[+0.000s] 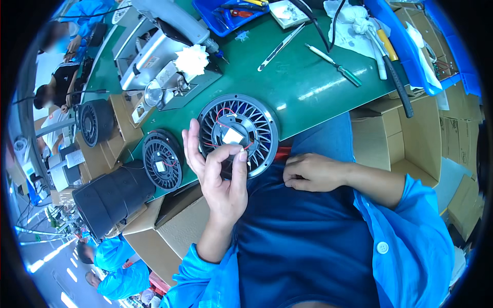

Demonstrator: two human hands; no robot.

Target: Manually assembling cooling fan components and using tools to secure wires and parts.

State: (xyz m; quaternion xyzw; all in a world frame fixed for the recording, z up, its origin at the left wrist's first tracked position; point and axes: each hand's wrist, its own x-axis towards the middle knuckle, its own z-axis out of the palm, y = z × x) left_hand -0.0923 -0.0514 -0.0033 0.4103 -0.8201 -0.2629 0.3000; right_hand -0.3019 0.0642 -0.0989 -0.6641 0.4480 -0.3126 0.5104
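A round grey-black wheel-like part (266, 119) with curved mesh spokes lies at the near edge of the green bench. Red wires (220, 114) and a white square piece (232, 136) show at its middle. My left hand (222, 182) is over the part's lower left, thumb and forefinger pinching a small white wire connector (242, 150); its other fingers are stretched up. Resting at my lap against the dark shirt, my right hand (313, 172) has its fingers curled, with nothing visible in them. A similar round part (167, 154) sits to the left on a black cylinder (110, 197).
A metal machine (154, 64) stands at the back left of the bench (287, 97). Further right lie tweezers (280, 49), a green-handled screwdriver (341, 71) and a black-handled hammer (398, 84). A blue tool bin (226, 25) is behind; open cardboard boxes (418, 133) flank me.
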